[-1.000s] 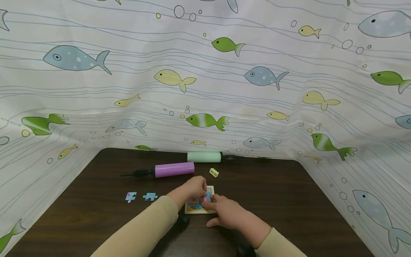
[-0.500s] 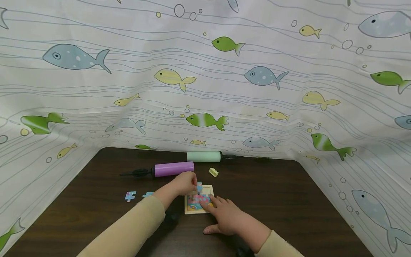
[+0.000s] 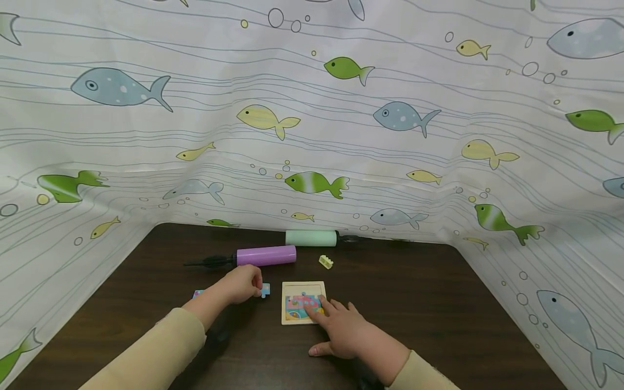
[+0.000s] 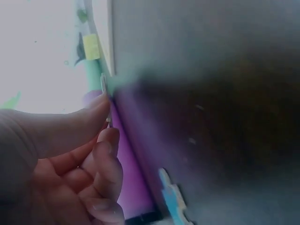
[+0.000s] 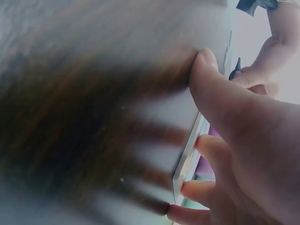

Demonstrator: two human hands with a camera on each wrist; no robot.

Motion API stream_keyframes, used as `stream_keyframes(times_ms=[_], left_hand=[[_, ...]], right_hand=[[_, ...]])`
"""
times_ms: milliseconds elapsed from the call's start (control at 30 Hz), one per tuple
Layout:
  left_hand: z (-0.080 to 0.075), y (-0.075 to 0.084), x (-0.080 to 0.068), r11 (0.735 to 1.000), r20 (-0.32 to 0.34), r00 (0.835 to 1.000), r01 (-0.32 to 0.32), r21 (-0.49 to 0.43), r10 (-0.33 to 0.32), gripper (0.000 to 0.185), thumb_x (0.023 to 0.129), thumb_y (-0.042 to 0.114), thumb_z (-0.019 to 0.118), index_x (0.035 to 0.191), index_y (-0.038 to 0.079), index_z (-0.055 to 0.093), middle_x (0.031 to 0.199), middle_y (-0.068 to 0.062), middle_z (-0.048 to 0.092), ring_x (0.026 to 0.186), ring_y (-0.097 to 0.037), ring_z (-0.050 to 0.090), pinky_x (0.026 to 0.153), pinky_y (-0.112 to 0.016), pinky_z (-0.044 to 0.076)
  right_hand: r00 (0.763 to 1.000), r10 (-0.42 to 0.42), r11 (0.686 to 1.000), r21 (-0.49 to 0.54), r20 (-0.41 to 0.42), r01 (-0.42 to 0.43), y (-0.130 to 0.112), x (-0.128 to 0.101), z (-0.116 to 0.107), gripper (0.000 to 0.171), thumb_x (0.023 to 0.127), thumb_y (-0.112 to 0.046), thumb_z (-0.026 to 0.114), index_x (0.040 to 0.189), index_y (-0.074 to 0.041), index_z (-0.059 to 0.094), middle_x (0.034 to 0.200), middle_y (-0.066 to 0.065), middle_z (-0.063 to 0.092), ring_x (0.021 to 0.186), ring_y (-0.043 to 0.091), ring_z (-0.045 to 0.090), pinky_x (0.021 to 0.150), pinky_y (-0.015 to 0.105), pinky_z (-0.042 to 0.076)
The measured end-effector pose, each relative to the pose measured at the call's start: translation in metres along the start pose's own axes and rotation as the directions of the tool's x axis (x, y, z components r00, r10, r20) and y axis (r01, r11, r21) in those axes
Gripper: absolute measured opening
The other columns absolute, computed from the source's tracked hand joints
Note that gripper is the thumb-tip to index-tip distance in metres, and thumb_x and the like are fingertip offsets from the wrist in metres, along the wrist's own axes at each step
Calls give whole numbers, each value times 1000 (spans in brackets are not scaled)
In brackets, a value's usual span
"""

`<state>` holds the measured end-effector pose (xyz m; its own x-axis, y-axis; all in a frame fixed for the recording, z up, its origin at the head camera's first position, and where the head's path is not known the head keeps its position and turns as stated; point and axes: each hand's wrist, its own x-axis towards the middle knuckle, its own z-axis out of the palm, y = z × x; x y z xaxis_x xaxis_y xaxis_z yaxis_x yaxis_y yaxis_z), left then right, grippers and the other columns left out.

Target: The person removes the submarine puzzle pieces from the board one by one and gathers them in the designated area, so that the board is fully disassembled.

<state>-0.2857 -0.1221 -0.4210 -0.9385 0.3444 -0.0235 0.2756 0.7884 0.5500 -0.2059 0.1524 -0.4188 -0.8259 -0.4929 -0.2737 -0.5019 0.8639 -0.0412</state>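
Between thumb and fingers my left hand [image 3: 240,284] pinches a blue jigsaw piece [image 3: 265,290], held left of the puzzle tray; the left wrist view shows that piece [image 4: 104,84] edge-on. My right hand [image 3: 343,327] is spread, its fingertips on the right side of the pale wooden puzzle tray [image 3: 287,285] and its thumb on the table. Pink and blue pieces [image 3: 297,309] fill the lower part of the tray, while its upper part shows bare wood. Another jigsaw piece [image 3: 197,293] lies on the table, partly hidden behind the left forearm.
A purple hand pump [image 3: 265,255] with a black nozzle lies behind the left hand. Farther back lies a mint green pump [image 3: 311,238]. A small pale yellow block [image 3: 325,262] sits behind the tray. A fish-patterned curtain [image 3: 312,135] borders the dark table [image 3: 414,292].
My left hand has lifted a blue piece away from the tray's upper part and carried it left over the table. The right hand stays at the tray's right side.
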Motion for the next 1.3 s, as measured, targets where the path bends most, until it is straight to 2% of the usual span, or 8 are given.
stream_keyframes(times_ms=[167,367,500,733,833,1033,1167,1300], left_hand=[[-1,-5,-8,1000,33,999,-5,23,4,22,79,2,78,74,11,59,69,0,53,63,-17,49,60,-33,43],[-2,-1,-8,1000,25,1000,-8,19,7,24,77,1,79,74,11,57,69,1,53,63,-17,50,59,-34,43],[2,11,-1,999,11,999,-44,-1,44,22,79,2,77,77,12,58,70,2,55,62,-16,51,58,-33,44],[25,40,8,996,47,995,-84,5,84,20,80,9,81,92,12,65,74,1,55,64,-16,51,61,-35,44],[31,47,11,997,56,996,-73,27,71,22,80,11,81,95,11,64,76,0,54,66,-17,50,63,-37,43],[36,51,15,999,53,998,-25,45,23,22,80,13,82,81,14,59,75,1,55,65,-19,50,60,-36,42],[37,51,16,999,56,998,-20,31,19,23,79,12,82,80,14,59,75,0,55,65,-19,50,59,-35,41],[36,51,17,999,64,998,-13,29,11,23,79,13,82,80,14,59,75,0,55,64,-19,50,58,-35,41]], right_hand=[[1000,5,1000,-16,-9,-5,-2,-1,-2,88,82,-72,55,156,-33,28,159,10,27,140,33,33,106,61,28],[1000,12,1000,-26,-11,-13,-5,-2,-3,87,82,-72,56,156,-33,29,158,11,28,139,33,34,106,61,28],[1000,15,999,-36,-12,-16,-5,-2,-3,88,81,-72,56,155,-33,30,158,11,29,139,33,35,106,60,28],[1000,12,998,-57,-8,-12,-4,-1,-3,87,81,-73,54,155,-34,31,157,11,30,137,32,38,106,59,30],[1000,7,998,-55,-14,-8,-4,0,-3,88,81,-74,54,155,-33,32,157,11,31,137,33,39,106,58,31],[999,-9,999,-40,-38,8,-4,0,-2,90,79,-75,55,154,-31,34,155,15,33,136,36,39,106,54,32],[998,-13,1000,-27,-55,12,-3,-1,-3,90,79,-75,57,153,-30,37,155,15,34,139,36,35,107,56,31],[996,-52,999,2,-69,52,-4,-2,-2,88,81,-73,58,154,-29,36,159,11,27,143,34,27,109,57,27]])
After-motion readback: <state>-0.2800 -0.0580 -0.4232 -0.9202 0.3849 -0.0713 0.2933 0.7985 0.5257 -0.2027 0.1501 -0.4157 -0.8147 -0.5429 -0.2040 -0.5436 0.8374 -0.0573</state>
